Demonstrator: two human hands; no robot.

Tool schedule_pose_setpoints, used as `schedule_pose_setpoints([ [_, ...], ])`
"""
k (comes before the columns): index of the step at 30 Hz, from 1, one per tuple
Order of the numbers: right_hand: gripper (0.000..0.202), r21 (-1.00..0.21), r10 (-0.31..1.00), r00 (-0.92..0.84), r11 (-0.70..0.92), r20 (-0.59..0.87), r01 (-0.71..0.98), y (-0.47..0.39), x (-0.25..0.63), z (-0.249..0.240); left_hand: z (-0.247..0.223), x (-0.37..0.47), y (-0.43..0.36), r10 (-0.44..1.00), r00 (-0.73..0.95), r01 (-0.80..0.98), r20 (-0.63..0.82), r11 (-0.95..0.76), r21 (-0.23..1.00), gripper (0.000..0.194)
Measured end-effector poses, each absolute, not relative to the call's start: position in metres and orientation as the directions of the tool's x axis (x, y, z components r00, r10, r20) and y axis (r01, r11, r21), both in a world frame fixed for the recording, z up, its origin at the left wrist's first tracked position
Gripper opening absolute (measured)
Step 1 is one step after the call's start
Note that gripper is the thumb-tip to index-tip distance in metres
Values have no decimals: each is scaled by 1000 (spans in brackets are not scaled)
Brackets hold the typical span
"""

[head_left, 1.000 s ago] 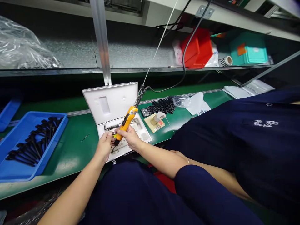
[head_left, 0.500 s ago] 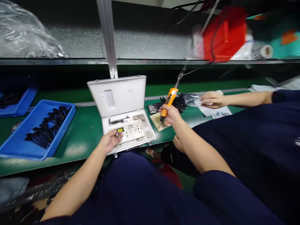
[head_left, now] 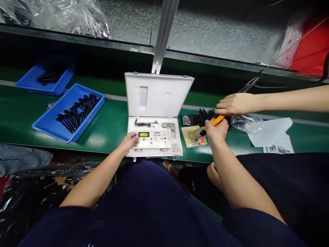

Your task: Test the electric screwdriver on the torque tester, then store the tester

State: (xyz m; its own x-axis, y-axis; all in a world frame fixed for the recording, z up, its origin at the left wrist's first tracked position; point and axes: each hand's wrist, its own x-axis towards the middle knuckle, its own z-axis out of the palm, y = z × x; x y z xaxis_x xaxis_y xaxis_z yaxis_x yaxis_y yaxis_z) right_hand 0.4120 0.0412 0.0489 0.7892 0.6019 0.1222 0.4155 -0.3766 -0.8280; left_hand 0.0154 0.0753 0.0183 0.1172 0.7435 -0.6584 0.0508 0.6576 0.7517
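Head view: the orange screwdriver (head_left: 216, 119) slants down-left in the right hand (head_left: 216, 132).
Right fingers grasp it, tip by the tan pad (head_left: 185, 133); the tester (head_left: 156, 141) lies left, nearer the left hand (head_left: 128, 143), whose fingertips meet at its left end, contents unclear.

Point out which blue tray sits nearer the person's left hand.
The front blue tray, the brightly lit one. The other blue tray sits behind it, to the left, partly in shadow and farther from the left hand.
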Motion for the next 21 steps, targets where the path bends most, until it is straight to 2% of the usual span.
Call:
schedule_pose_setpoints([
  [1, 40, -737, 594, 745, -349, 303, 579, 36, 404, 48, 16, 18, 74, 783, 109, 146, -612, 597, 789, 10],
  [2, 42, -643, 625, 656, -302, 423, 704, 30, 394, 45, 14, 21, 72, 823, 106, 251, -559, 521, 816, 12],
  [3, 38, -566, 703, 538, -232, 464, 791, 26, 383, 39, 13, 24, 70, 858, 115, 349, -501, 437, 829, 14],
  [4, 31, -512, 810, 399, -145, 430, 847, 24, 372, 32, 13, 27, 67, 886, 135, 423, -444, 354, 834, 16],
  [5, 25, -479, 906, 263, -79, 331, 874, 24, 361, 24, 13, 30, 66, 903, 164, 465, -396, 284, 839, 18],
  [7, 22, -437, 993, 103, -72, 48, 897, 34, 344, 4, 14, 38, 62, 914, 221, 452, -341, 214, 866, 20],
  [9, 25, -371, 974, 95, -168, -206, 913, 51, 337, -13, 15, 45, 60, 905, 253, 392, -343, 228, 891, 21],
  [11, 27, -322, 934, 125, -238, -334, 916, 70, 338, -23, 17, 49, 58, 895, 249, 364, -369, 266, 892, 22],
  [14, 27, -344, 937, 102, -222, -334, 912, 90, 342, -24, 20, 43, 51, 912, 210, 388, -352, 253, 886, 22],
  [17, 27, -407, 949, 31, -165, -315, 898, 98, 334, -19, 20, 18, 37, 949, 130, 483, -287, 192, 854, 20],
  [19, 25, -457, 949, -36, -117, -312, 882, 101, 319, -17, 18, -6, 28, 963, -6, 547, -269, 228, 806, 19],
  [21, 24, -509, 947, -106, -68, -305, 858, 102, 296, -15, 14, -32, 26, 934, -225, 574, -279, 358, 736, 16],
])
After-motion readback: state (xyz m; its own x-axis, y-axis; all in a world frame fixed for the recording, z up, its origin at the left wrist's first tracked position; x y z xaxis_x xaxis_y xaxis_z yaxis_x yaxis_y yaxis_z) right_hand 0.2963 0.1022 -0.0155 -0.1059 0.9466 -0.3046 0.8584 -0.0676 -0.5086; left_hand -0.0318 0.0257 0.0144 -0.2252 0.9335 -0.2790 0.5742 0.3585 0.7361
